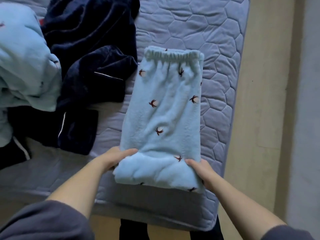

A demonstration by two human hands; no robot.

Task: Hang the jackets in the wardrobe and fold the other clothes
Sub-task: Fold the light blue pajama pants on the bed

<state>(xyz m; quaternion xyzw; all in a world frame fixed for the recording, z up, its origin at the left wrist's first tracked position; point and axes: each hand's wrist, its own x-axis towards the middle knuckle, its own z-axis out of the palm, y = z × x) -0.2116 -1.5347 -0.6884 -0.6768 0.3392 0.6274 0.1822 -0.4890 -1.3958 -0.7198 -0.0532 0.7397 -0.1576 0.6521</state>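
Note:
Light blue fleece trousers (166, 108) with small dark bird prints lie folded lengthwise on the mattress, elastic waistband at the far end. Their near end is doubled into a thick fold, lifted slightly off the bed. My left hand (115, 157) grips the left side of that fold, thumb on top and fingers beneath. My right hand (199, 168) grips the right side the same way. A dark navy velvet garment (90, 66) with thin white piping lies crumpled to the left. A second light blue fleece garment (24, 66) is heaped at the far left.
The quilted grey-blue mattress (216, 40) fills most of the view, its right edge running along a beige floor (263, 118). Its near edge hangs just in front of my legs. A pale wall (308, 118) stands at the far right.

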